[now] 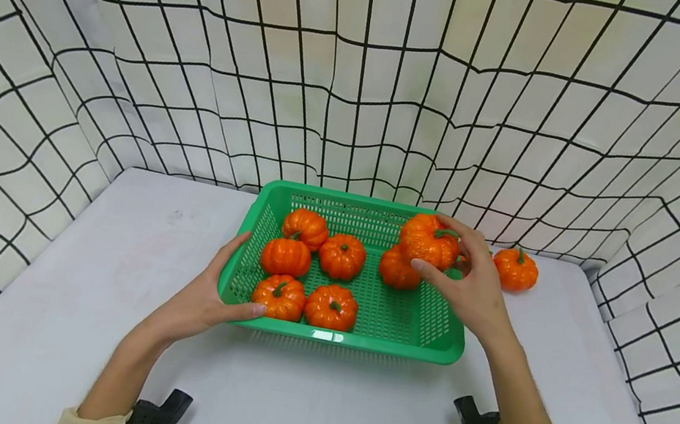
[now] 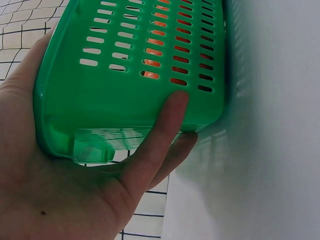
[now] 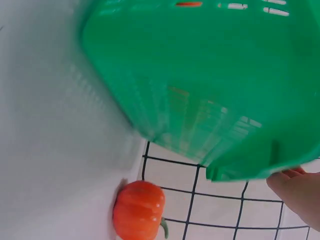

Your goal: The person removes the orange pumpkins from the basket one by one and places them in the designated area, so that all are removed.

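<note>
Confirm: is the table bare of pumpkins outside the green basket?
No: in the head view one pumpkin sits on the table just right of the basket, beyond the right hand.

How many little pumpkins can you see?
8 pumpkins: five lying in the green basket, one held above it by the right hand, one on the table, one half hidden behind that hand.

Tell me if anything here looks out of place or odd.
One pumpkin sits alone on the white table, outside the green basket that holds five others. The right hand holds a seventh pumpkin over the basket; the left hand grips its rim. Nothing looks spilled or damaged.
</note>
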Motion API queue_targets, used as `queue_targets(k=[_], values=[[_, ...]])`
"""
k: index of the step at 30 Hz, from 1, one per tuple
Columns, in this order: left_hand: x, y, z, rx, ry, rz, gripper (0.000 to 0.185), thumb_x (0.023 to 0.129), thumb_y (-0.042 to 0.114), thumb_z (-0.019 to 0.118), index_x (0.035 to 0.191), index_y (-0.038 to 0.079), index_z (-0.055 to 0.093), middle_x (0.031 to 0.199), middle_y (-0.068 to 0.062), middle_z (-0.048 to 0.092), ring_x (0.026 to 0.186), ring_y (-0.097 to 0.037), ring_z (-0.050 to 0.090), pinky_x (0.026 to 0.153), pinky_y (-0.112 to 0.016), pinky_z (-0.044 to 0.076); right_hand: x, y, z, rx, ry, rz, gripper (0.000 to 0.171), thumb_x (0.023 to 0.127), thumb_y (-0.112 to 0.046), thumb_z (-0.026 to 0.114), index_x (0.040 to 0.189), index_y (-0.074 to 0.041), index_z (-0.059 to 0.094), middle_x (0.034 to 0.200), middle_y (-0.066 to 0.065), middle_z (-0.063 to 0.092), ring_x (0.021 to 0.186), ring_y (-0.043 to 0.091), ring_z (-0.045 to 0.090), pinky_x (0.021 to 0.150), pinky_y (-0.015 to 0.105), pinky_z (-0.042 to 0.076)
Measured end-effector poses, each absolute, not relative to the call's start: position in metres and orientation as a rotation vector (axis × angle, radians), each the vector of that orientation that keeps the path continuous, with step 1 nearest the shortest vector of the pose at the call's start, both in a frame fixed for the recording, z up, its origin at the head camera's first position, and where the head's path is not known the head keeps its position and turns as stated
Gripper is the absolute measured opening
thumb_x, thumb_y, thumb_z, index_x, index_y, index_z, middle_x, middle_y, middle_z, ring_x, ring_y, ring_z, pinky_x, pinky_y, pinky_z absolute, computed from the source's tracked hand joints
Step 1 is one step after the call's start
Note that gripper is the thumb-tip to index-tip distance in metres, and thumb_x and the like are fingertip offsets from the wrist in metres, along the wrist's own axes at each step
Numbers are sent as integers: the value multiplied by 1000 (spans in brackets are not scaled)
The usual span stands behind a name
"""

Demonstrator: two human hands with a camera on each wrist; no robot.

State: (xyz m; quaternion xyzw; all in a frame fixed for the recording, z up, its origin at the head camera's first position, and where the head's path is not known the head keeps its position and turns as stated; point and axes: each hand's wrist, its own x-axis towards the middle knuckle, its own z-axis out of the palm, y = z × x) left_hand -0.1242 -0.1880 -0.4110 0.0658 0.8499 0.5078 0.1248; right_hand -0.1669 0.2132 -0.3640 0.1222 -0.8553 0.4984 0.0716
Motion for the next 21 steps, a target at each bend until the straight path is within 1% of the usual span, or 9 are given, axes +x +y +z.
queue_targets(k=[1, 3, 6, 9, 15, 21], values=[[-124, -188, -411, 193, 2475, 1481, 117, 86, 37, 84, 166, 43, -2, 175, -18, 10, 156, -45, 25, 116, -75, 31, -167, 215, -364, 365, -2571, 1499, 72, 92, -29, 81, 156, -34, 47, 158, 5, 44, 131, 29, 49, 110, 48, 45], [-125, -188, -411, 195, 2475, 1481, 117, 86, 37, 84, 166, 43, -2, 175, -18, 10, 155, -45, 25, 116, -74, 32, -166, 219, -365, 357, -2568, 1496, 73, 93, -28, 80, 157, -33, 45, 159, 5, 42, 131, 28, 51, 109, 38, 47], [-125, -188, -411, 198, 2470, 1486, 118, 86, 36, 84, 166, 42, -2, 175, -18, 10, 155, -45, 25, 116, -74, 33, -166, 225, -367, 340, -2555, 1497, 74, 93, -27, 80, 158, -31, 43, 160, 5, 41, 128, 28, 53, 101, 19, 46], [-124, -188, -410, 189, 2473, 1480, 118, 86, 37, 84, 166, 42, -2, 175, -18, 9, 156, -46, 23, 116, -75, 31, -166, 230, -368, 330, -2547, 1497, 76, 94, -27, 80, 159, -29, 40, 162, 6, 39, 129, 30, 55, 95, 9, 45], [-124, -189, -409, 184, 2486, 1466, 118, 86, 36, 84, 166, 42, -3, 176, -18, 7, 158, -48, 18, 117, -78, 25, -164, 242, -370, 262, -2565, 1499, 81, 95, -28, 78, 162, -28, 32, 158, 10, 39, 129, 33, 55, 94, 9, 45], [-124, -188, -409, 200, 2483, 1474, 118, 86, 37, 84, 167, 41, -2, 175, -19, 10, 156, -47, 23, 117, -75, 30, -163, 258, -375, 192, -2533, 1492, 82, 95, -25, 78, 163, -24, 31, 159, 12, 40, 132, 36, 54, 97, 6, 42]])
